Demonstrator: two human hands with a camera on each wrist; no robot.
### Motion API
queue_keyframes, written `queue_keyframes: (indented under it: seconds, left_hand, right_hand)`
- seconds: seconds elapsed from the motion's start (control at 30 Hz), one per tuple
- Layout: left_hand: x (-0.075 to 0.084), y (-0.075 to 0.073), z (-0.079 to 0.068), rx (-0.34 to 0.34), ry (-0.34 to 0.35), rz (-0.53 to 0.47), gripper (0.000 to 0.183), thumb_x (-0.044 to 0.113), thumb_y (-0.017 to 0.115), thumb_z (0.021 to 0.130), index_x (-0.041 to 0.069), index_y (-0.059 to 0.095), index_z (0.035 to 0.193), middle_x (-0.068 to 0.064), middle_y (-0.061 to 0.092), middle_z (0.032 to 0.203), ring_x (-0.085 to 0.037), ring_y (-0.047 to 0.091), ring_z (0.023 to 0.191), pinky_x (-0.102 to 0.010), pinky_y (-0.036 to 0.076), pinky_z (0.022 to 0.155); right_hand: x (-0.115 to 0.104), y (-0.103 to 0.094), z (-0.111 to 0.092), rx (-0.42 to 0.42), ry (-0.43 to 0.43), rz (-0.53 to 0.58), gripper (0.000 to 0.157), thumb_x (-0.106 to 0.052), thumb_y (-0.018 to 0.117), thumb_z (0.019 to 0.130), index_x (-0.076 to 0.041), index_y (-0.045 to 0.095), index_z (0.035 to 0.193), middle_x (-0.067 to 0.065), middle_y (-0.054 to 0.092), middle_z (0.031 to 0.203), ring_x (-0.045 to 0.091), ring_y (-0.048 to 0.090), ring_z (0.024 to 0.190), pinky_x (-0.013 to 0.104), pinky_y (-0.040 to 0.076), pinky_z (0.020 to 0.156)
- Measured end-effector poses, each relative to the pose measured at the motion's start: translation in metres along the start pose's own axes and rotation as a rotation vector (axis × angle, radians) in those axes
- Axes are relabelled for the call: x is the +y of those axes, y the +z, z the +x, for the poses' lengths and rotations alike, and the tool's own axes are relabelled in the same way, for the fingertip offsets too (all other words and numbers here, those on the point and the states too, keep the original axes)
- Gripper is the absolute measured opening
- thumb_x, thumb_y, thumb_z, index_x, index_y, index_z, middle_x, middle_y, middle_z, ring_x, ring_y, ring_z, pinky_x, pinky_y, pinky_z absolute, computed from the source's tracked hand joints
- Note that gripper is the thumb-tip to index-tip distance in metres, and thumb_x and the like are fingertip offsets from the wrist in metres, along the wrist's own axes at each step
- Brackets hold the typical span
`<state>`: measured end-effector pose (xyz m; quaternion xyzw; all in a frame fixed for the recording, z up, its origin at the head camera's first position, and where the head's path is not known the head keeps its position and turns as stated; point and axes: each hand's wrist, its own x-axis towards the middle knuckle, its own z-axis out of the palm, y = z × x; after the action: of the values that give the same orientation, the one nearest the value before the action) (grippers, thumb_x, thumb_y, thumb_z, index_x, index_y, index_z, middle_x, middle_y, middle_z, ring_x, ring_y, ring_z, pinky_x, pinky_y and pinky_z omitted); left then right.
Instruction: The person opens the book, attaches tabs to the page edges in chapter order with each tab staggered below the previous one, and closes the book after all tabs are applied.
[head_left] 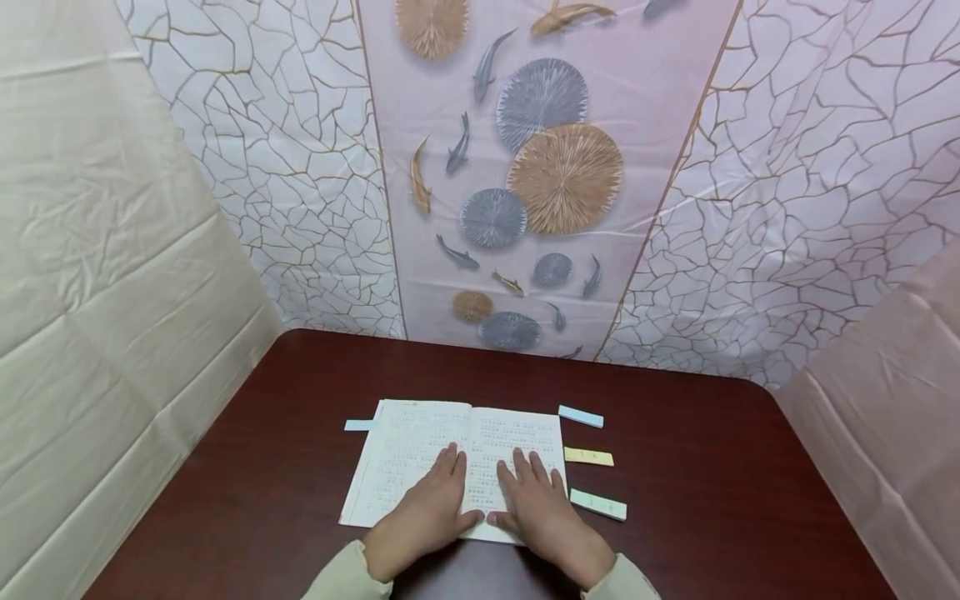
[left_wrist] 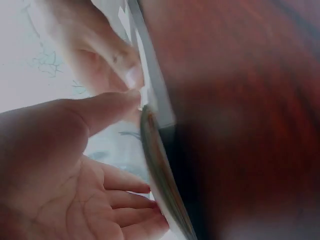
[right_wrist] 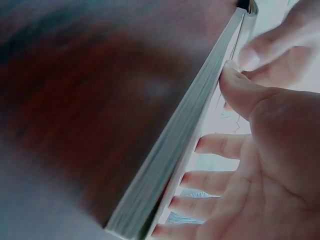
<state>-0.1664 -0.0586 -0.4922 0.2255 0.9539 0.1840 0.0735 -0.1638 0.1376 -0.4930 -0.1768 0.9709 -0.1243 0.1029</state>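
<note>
An open book with printed pages lies on the dark red table. My left hand rests across its left page near the centre fold, fingers extended. On the right page my right hand lies with fingers spread and straight. Both thumbs point at each other near the bottom of the fold. In the left wrist view the fingertips of the left hand touch the page above the book's edge. The right wrist view shows the right hand with fingertips on the page, beside the thick page block.
A blue sticky-note strip sticks out from the book's left edge. Beside the right edge lie a blue strip, a yellow strip and a green strip. Patterned cloth hangs behind the table, with pale cloth at the left.
</note>
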Motion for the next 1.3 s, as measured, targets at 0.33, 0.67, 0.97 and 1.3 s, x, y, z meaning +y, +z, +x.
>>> queue_keyframes:
  seconds: [0.33,0.67,0.97,1.3]
  left_hand:
    - [-0.002,0.003,0.0,0.041,-0.003,0.029,0.092,0.041,0.088,0.086,-0.017,0.049,0.146,-0.036,0.046,0.155,-0.045,0.047,0.145,-0.051,0.05,0.109]
    - [0.006,-0.004,0.012,0.041,-0.02,0.059,0.097,0.042,0.096,0.073,-0.021,0.056,0.136,-0.041,0.054,0.143,-0.05,0.059,0.132,-0.052,0.056,0.101]
    - [0.01,-0.006,0.02,0.008,-0.058,0.114,0.098,0.044,0.096,0.071,-0.019,0.058,0.134,-0.038,0.056,0.143,-0.047,0.061,0.13,-0.052,0.057,0.098]
    - [0.012,-0.009,0.018,0.024,-0.049,0.148,0.096,0.045,0.097,0.07,-0.018,0.06,0.133,-0.038,0.058,0.14,-0.047,0.064,0.127,-0.051,0.059,0.095]
  right_hand:
    - [0.017,0.003,-0.003,0.007,-0.072,0.105,0.066,-0.031,0.074,0.099,-0.004,0.051,0.155,0.028,0.036,0.165,0.051,0.031,0.153,0.075,0.027,0.116]
    - [0.06,-0.027,-0.008,0.343,-0.079,0.104,0.048,-0.01,0.081,0.093,0.003,0.065,0.137,0.026,0.061,0.139,0.044,0.058,0.129,0.058,0.049,0.107]
    - [0.116,-0.047,-0.001,0.21,0.105,0.067,0.041,-0.009,0.081,0.093,-0.001,0.07,0.132,0.031,0.062,0.136,0.051,0.057,0.127,0.062,0.054,0.095]
    - [0.124,-0.041,0.007,0.185,0.075,0.034,0.026,-0.003,0.083,0.088,-0.01,0.079,0.113,0.006,0.072,0.11,0.029,0.07,0.105,0.045,0.06,0.076]
